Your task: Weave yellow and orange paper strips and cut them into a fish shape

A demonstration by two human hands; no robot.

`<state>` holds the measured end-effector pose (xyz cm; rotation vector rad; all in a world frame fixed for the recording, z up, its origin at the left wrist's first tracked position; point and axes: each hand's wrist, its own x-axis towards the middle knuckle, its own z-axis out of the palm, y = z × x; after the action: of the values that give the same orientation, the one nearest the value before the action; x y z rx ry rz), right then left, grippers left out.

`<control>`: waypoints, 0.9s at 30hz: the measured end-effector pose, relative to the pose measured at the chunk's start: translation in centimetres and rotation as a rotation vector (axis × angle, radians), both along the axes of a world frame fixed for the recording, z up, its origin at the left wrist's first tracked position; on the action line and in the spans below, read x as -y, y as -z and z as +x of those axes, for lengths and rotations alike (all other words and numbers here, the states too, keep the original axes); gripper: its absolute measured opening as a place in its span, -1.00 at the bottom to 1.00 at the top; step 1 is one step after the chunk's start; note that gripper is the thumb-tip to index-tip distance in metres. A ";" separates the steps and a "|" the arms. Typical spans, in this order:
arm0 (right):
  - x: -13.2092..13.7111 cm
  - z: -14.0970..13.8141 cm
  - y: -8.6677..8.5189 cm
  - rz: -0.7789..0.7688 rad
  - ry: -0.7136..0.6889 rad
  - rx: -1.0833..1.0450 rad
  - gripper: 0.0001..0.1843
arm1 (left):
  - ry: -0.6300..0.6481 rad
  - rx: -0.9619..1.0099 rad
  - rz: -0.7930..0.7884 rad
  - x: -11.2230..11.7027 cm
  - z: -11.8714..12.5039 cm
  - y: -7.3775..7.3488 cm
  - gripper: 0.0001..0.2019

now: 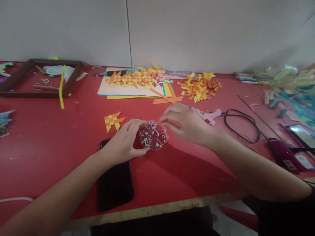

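Observation:
A small round clear box of googly eyes (153, 135), split into several compartments, rests on the red table (49, 144). My left hand (125, 141) curls around its left side and grips it. My right hand (183, 123) reaches in from the right, its fingertips pinched at the box's upper right rim. A woven orange-and-yellow paper piece (113, 120) lies just left of my left hand. A black phone (115, 183) lies under my left wrist.
Woven paper strips on white and yellow sheets (135, 83) sit at the back, with a pile of orange-yellow scraps (200, 87) to their right. A pink glue gun (210, 115) and black cable (242, 126) lie right. A wooden frame (36, 78) sits far left.

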<state>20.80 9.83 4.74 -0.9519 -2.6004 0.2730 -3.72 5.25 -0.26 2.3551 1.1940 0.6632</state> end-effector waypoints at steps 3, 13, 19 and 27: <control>-0.7 1.2 -0.7 0.023 0.167 -0.048 -0.84 | 0.013 0.008 -0.002 0.0 0.0 0.1 -0.36; -2.2 1.2 1.0 -0.153 0.236 0.180 -0.83 | 0.017 -0.012 -0.024 0.1 -0.1 0.0 -0.38; -3.7 0.9 3.8 -0.202 0.295 0.110 -0.92 | 0.030 -0.005 -0.010 0.0 0.0 0.1 -0.37; -3.9 0.4 3.6 -0.221 0.136 0.205 -0.85 | 0.026 -0.006 -0.023 0.0 0.0 -0.1 -0.38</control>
<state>21.17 13.76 1.11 -1.2889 -2.7128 0.4561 -3.75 5.22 -0.12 2.3515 1.1654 0.6306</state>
